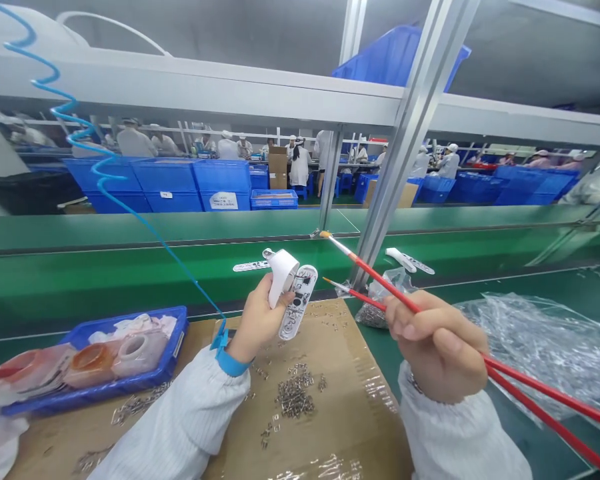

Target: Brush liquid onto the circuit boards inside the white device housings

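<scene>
My left hand (261,319) is closed around a white plastic housing (281,272), tilted upward, with a long rounded circuit board (299,303) exposed on its right side. My right hand (437,343) grips two paintbrushes with red handles. The larger brush (367,268) has a pale yellow tip, and the thinner brush (363,297) lies below it. Both brush tips point left, apart from the housing. Beneath my hands, a heap of small metal pieces (295,393) lies on a brown cardboard sheet (350,420).
A blue wrist strap (234,363) with a coiled cord (155,230) crosses the left side. A blue tray (173,353) holds bottles. Plastic bags (540,353) lie right, beside a metal post (397,147). More white housings (403,259) sit on the green conveyor. People work beyond.
</scene>
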`<action>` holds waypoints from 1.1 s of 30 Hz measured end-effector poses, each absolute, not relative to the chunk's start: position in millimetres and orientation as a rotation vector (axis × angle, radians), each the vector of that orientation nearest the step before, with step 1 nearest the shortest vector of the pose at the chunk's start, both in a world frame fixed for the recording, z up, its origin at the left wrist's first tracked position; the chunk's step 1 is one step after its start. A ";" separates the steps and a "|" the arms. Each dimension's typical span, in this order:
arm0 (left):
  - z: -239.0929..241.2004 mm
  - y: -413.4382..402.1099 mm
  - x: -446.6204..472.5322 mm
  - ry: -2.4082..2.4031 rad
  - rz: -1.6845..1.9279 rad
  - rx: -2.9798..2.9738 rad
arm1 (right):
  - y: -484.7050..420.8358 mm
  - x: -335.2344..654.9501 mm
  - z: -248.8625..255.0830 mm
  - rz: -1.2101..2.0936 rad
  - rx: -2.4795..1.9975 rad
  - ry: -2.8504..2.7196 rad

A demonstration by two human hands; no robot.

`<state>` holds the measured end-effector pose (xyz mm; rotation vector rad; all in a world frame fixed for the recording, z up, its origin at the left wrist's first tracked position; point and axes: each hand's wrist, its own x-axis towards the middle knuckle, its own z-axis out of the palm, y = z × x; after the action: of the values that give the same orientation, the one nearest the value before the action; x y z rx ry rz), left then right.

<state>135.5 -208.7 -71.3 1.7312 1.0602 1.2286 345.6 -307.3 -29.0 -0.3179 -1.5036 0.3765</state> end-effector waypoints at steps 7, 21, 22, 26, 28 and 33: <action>-75.1 -208.4 135.5 1.004 1.205 1.757 | -307.4 345.5 -28.8 0.425 -0.319 -1.444; -70.8 -213.7 133.9 1.055 1.295 1.725 | -308.9 349.8 -28.2 0.398 -0.690 -1.741; -71.3 -213.4 133.9 1.058 1.306 1.711 | -309.8 351.8 -27.0 0.383 -0.702 -1.750; -72.2 -210.5 132.6 1.083 1.332 1.707 | -318.7 361.3 -20.8 0.306 -0.751 -1.738; -72.2 -209.0 131.9 1.089 1.321 1.713 | -324.1 363.4 -19.3 0.273 -0.651 -1.638; -72.3 -210.7 134.6 1.035 1.235 1.760 | -324.0 356.0 -23.7 0.272 -0.341 -1.595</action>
<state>134.6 -210.7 -72.3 1.7600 1.0349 1.2348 356.0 -324.0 -23.7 -0.3412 -1.5946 0.2716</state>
